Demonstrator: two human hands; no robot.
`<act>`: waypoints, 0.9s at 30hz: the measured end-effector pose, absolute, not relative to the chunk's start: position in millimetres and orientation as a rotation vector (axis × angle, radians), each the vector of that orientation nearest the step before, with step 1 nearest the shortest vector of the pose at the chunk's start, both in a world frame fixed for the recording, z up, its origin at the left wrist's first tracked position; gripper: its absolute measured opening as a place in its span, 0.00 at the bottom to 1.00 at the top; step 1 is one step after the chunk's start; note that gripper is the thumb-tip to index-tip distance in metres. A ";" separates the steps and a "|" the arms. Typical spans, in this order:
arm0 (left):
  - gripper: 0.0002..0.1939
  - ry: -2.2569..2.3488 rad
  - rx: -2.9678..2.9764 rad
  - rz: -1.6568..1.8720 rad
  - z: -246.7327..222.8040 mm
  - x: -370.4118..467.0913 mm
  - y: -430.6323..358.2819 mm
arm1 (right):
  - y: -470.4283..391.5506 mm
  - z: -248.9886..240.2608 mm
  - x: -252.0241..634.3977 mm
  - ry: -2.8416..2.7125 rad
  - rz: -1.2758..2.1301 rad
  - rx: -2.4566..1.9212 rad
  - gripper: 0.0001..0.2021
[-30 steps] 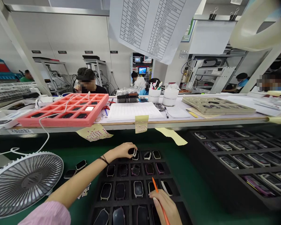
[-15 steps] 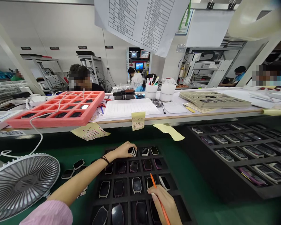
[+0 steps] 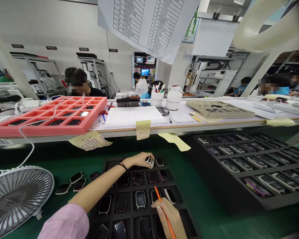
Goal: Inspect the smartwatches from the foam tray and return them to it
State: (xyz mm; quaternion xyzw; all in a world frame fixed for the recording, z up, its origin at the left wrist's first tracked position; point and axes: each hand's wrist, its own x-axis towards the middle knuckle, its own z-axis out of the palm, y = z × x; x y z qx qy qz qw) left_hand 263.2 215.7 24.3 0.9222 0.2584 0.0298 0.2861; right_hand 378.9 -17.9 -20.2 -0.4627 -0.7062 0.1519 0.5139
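A black foam tray (image 3: 149, 213) holds rows of watches with dark screens. At its back row, my left hand (image 3: 142, 160) has its fingers wrapped round light-framed watches (image 3: 149, 162), just left of a watch (image 3: 159, 161) in the back right compartment. My right hand (image 3: 168, 212) grips an orange stick (image 3: 168, 223) whose point reaches up over the tray's right half. Near that hand's fingertips lie a partly hidden watch and a white-framed watch (image 3: 169, 196).
Loose watches (image 3: 76, 177) lie on the green mat (image 3: 64, 162) beside a fan (image 3: 17, 199). Stacked black trays (image 3: 214, 181) stand right. A shelf behind bears a red tray (image 3: 82, 126), papers (image 3: 134, 115) and a beige tray (image 3: 219, 111). Several people sit beyond.
My left hand has moved right along the back row, now with more light-framed pieces bunched in its fingers. The view has shifted slightly. My right hand keeps the orange stick.
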 end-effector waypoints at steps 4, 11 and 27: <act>0.23 0.685 2.500 -0.015 28.5 268.5 220.9 | -18.2 -22.2 379.9 -1.711 0.387 -1.111 0.10; 0.27 0.673 2.543 -0.056 30.9 273.5 230.2 | -21.0 -21.2 380.7 -1.628 0.476 -1.142 0.14; 0.29 0.891 2.484 0.614 55.9 224.6 134.4 | 24.6 -6.4 397.5 -0.984 1.101 -1.158 0.32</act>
